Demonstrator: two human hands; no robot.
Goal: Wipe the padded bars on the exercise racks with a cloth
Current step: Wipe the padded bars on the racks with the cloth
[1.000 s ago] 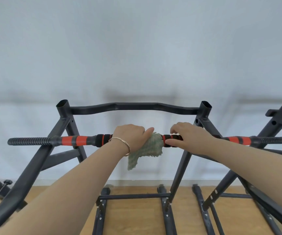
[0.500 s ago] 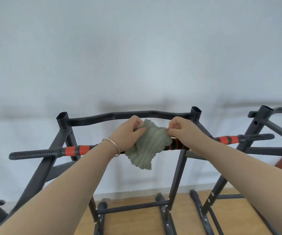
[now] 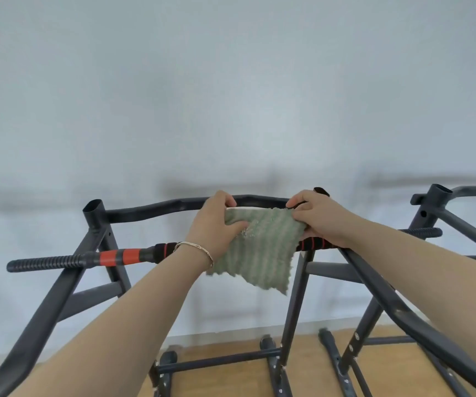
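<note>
Left hand (image 3: pixel 216 224): fingers curled over the top edge of the cloth (image 3: pixel 262 253), thumb pressed on its near face. A firm pinch. Thin bracelet (image 3: pixel 199 250) on that wrist.

Right hand (image 3: pixel 319 222): fingertips and thumb pinch the cloth's upper right corner.

The green, ribbed cloth is stretched flat between the two hands. Its top edge is taut and its lower part hangs free, with one corner pointing down and right. It hangs on the near side of the padded bar (image 3: pixel 122 257) and hides the bar's middle stretch. Whether it touches the bar cannot be told.

The padded bar runs left to right. It has a black ribbed grip at the left end, then an orange band, then black foam with red stripes that shows on both sides of the cloth.

Beyond the hands, the curved top bar (image 3: pixel 156 209) joins the uprights of the dark rack frame (image 3: pixel 44 305). A second rack (image 3: pixel 437 202) stands to the right. Wooden floor (image 3: pixel 302 368) below, pale wall (image 3: pixel 231 96) behind.
</note>
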